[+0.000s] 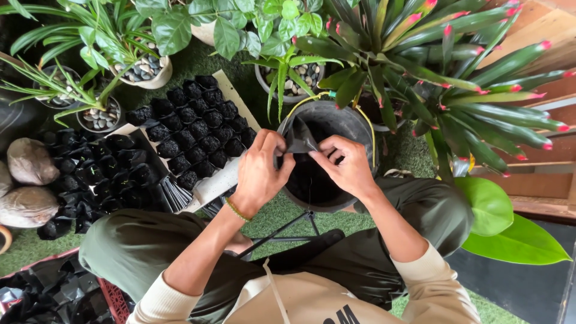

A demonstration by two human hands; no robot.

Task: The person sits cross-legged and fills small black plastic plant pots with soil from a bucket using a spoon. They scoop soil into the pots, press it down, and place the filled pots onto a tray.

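While both knees frame the view, the left hand (259,174) and right hand (347,165) meet over the black bucket (354,123), each grip pinched shut on an edge of a small black nursery bag (298,137) held between them above the dark soil. Beyond lie filled bags on a tray (195,129), then potted plants (144,66).
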